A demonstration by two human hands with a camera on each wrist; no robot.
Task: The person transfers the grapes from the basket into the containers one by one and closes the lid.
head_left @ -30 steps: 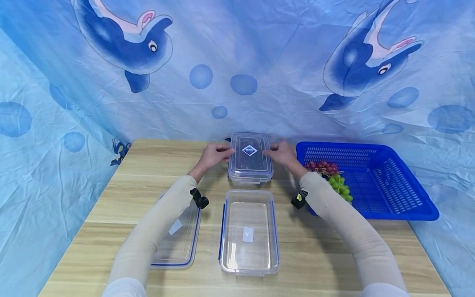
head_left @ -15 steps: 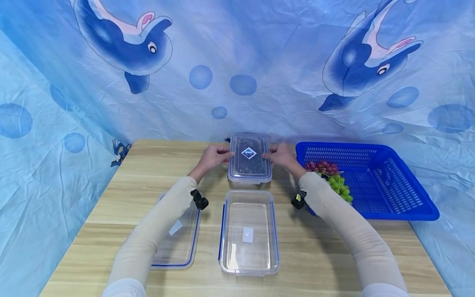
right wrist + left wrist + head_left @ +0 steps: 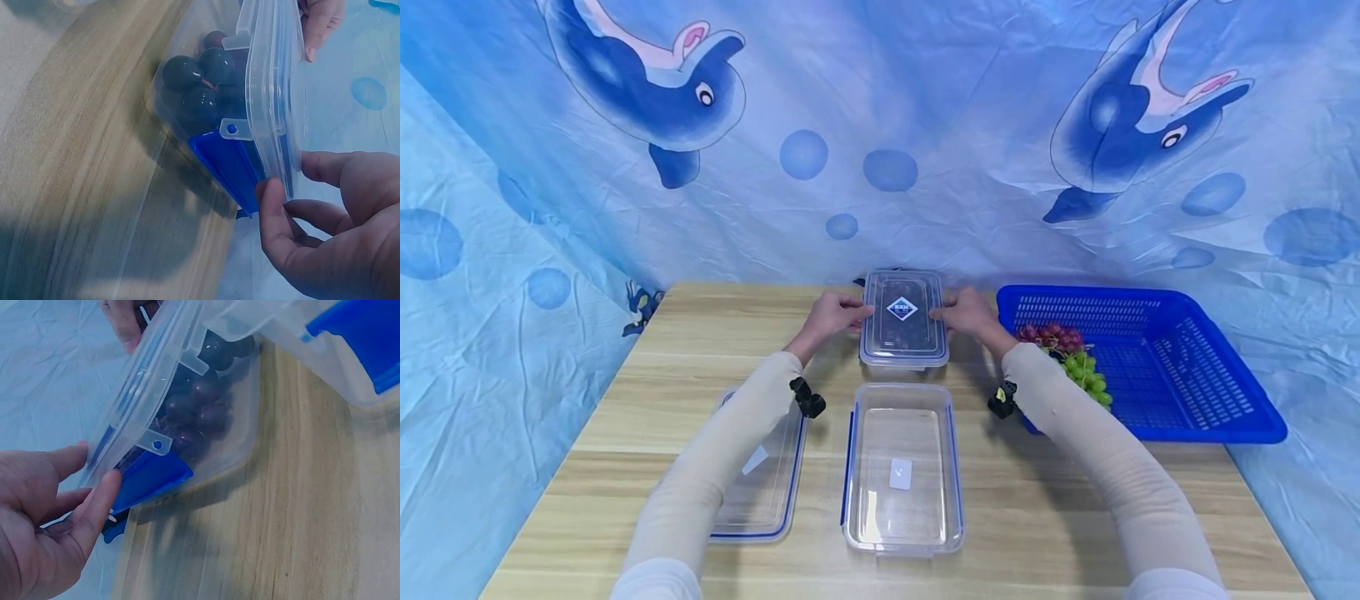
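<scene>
Toward the back of the table a clear lid point(image 3: 904, 337) with a diamond sticker lies over a plastic food container point(image 3: 240, 453). Dark grapes point(image 3: 200, 103) show through the container's walls. My left hand point(image 3: 831, 317) pinches the lid's left edge, thumb on top and fingers below the rim. On the opposite edge my right hand point(image 3: 968, 312) pinches the lid in the same way. In the left wrist view a blue side latch point(image 3: 153, 481) hangs loose beside my fingers. Another blue latch point(image 3: 228, 169) hangs loose in the right wrist view.
Directly in front stands a larger uncovered clear container point(image 3: 872, 539). Its blue-edged lid point(image 3: 767, 492) lies to the left, partly under my left forearm. On the right a blue basket point(image 3: 1150, 387) holds red grapes point(image 3: 1052, 337) and green grapes point(image 3: 1086, 379). A printed curtain point(image 3: 970, 225) hangs behind.
The lid's near edge has come down and toward me onto the container, hiding the front rim that showed a second ago. Both hands keep their hold; little else has moved.
</scene>
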